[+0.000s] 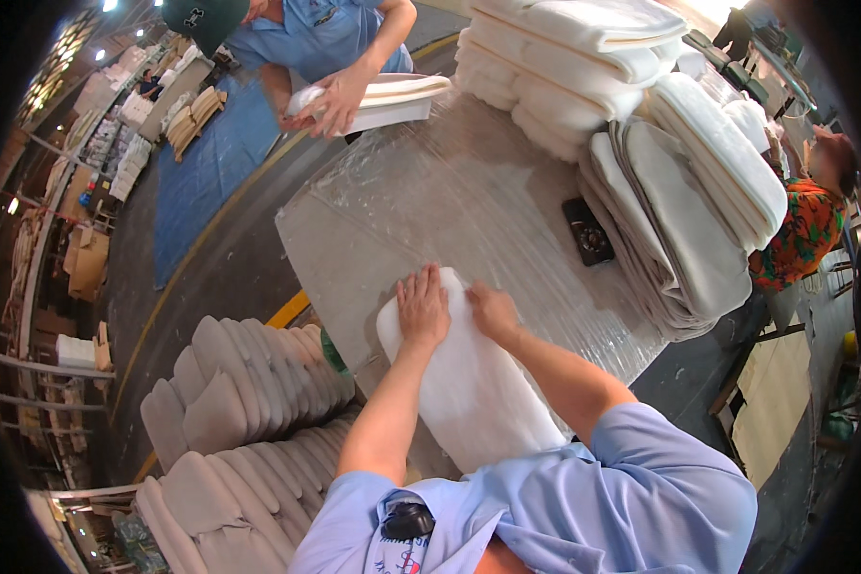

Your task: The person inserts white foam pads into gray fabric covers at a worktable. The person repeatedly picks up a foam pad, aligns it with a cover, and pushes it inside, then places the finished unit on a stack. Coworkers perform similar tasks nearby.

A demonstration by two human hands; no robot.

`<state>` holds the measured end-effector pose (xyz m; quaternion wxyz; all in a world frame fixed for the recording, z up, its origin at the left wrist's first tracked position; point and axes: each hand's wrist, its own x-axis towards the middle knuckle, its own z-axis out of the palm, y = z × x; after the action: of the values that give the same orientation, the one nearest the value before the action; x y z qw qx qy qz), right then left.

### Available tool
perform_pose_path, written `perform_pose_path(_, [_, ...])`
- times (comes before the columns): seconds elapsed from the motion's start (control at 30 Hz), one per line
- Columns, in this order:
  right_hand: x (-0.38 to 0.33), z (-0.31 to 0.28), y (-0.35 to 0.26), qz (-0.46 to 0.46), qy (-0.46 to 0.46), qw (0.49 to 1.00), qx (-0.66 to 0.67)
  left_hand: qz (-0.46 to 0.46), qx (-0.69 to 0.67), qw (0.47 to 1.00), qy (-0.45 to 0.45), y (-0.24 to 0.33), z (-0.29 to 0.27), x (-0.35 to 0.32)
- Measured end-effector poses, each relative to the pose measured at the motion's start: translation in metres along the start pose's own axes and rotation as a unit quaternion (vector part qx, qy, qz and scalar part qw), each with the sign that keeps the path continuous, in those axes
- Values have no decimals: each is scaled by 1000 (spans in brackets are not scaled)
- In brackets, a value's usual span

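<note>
A white padded cushion piece (pixel 469 392) lies on the plastic-covered table (pixel 450 201) right in front of me. My left hand (pixel 422 308) presses flat on its far left corner, fingers spread. My right hand (pixel 491 311) rests on its far edge beside the left, fingers curled over the rim. Across the table a co-worker's hands (pixel 330 100) hold another white cushion piece (pixel 392 99).
Tall piles of white cushions (pixel 584 57) and grey covers (pixel 679 220) fill the table's right side, with a black device (pixel 588 231) beside them. Stacks of grey padded pieces (pixel 239 430) stand to my left. Another person in an orange patterned top (pixel 804 230) sits at the right.
</note>
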<state>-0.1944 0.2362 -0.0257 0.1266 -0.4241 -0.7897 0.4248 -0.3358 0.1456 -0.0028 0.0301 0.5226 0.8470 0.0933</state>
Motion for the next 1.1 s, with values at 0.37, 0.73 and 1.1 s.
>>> perform_pose_path(0.37, [-22, -22, -5, -34, 9, 999, -27, 37, -81, 993, 77, 3, -12, -28])
perform_pose_path(0.73, [-56, -37, 28, -32, -60, 996, -53, -2, -28, 1000, 12, 22, 7, -70])
perform_pose_path(1.1, [-57, -44, -4, -223, -100, 965, -91, 23, -58, 998, -12, 38, 2, -84])
